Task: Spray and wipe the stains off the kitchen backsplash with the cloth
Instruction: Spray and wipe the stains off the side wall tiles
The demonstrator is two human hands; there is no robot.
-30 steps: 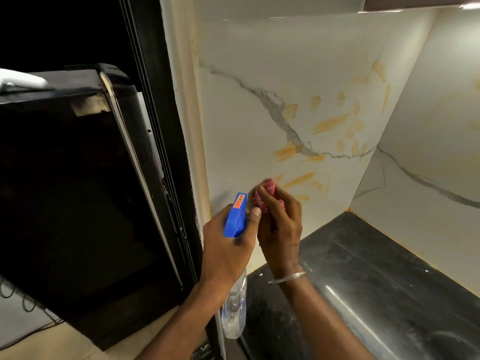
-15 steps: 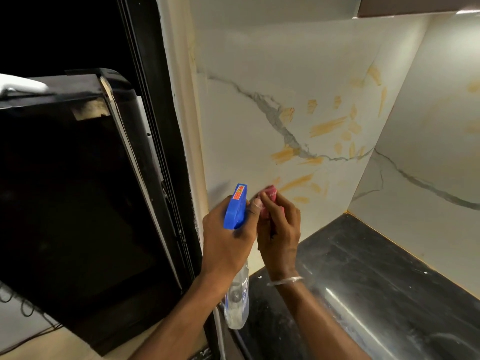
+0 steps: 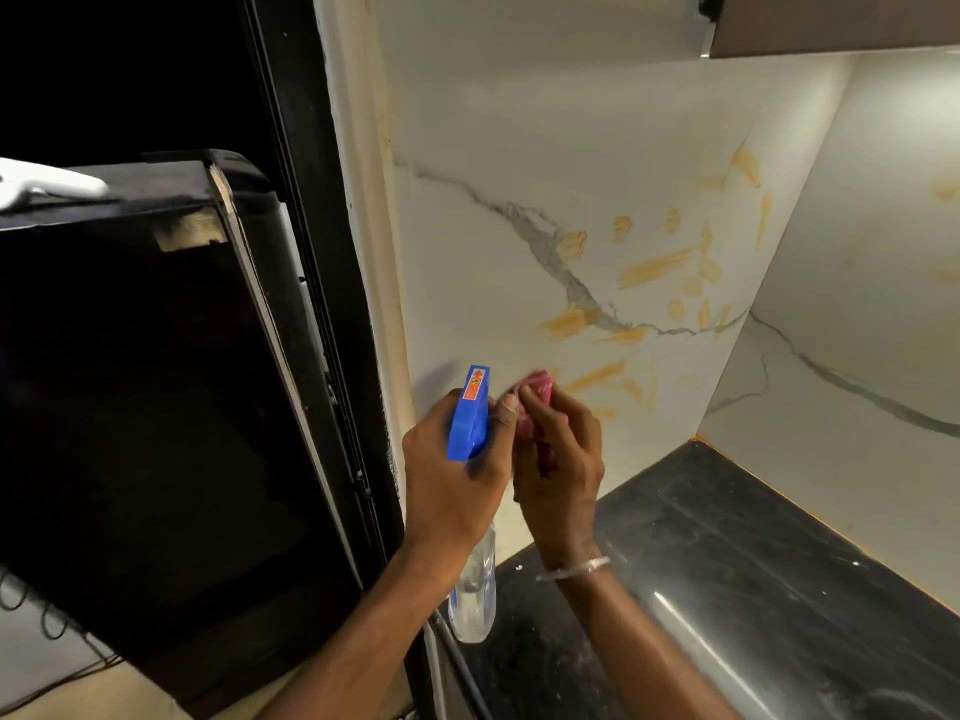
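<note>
Blue-headed spray bottle [image 3: 470, 414] is gripped in the left hand [image 3: 451, 478]. Right hand [image 3: 562, 462] clutches the bunched pink cloth [image 3: 538, 391] just beside it, near the marble backsplash [image 3: 519, 122]. Orange stains [image 3: 655, 264] streak the wall beyond.

Clear spray bottle [image 3: 470, 413], blue head; pink cloth [image 3: 537, 389] bunched (mostly hidden); orange stains [image 3: 654, 267] streak backsplash [image 3: 519, 122].
</note>
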